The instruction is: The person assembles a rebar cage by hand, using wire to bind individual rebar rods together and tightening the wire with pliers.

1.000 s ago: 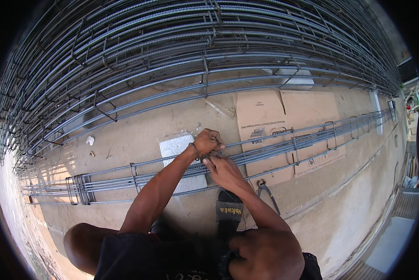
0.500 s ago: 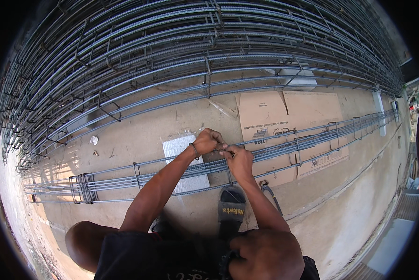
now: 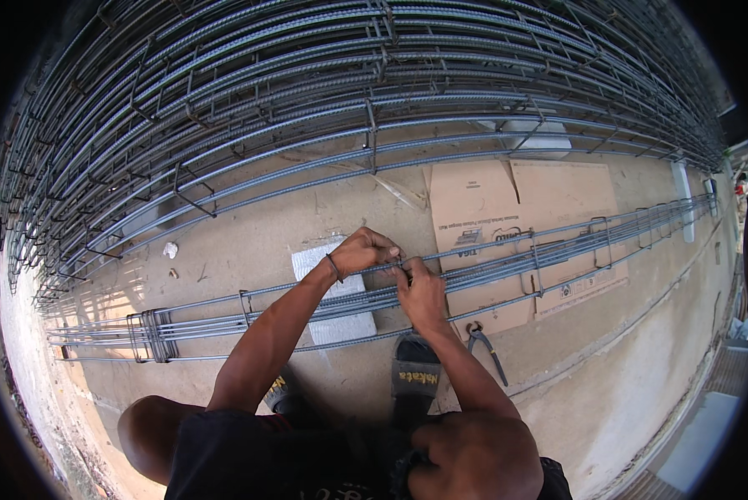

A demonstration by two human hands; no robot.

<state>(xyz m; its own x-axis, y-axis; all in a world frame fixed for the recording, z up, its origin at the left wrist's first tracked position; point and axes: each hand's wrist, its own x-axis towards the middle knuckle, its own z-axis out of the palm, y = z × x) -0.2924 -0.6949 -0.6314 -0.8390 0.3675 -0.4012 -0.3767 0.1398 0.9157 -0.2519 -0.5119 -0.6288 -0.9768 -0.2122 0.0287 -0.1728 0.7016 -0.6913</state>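
Note:
My left hand (image 3: 364, 251) is closed in a pinch at the upper bar of a long steel rebar cage (image 3: 490, 267) on the floor. Close against its fingertips, my right hand (image 3: 422, 293) pinches too, from the near side. Between the fingertips is a thin dark piece that looks like tie wire; the fingers hide most of it. Square stirrups (image 3: 535, 265) ring the cage's bars. A bundle of stirrups (image 3: 155, 335) sits together around the bars at the left. A pair of pincers (image 3: 486, 350) lies on the floor, right of my right forearm.
A large stack of rebar cages (image 3: 290, 92) fills the far side. Flattened cardboard (image 3: 474, 196) and a whitish sheet (image 3: 345, 329) lie under the cage. My sandalled foot (image 3: 415, 367) stands close to its near edge. A low ledge (image 3: 607, 346) runs along the right.
Both hands stay at the same spot on the cage, with their fingers slightly shifted. My right hand has drawn a little left and nearer. More of the pincers and my left sandal shows.

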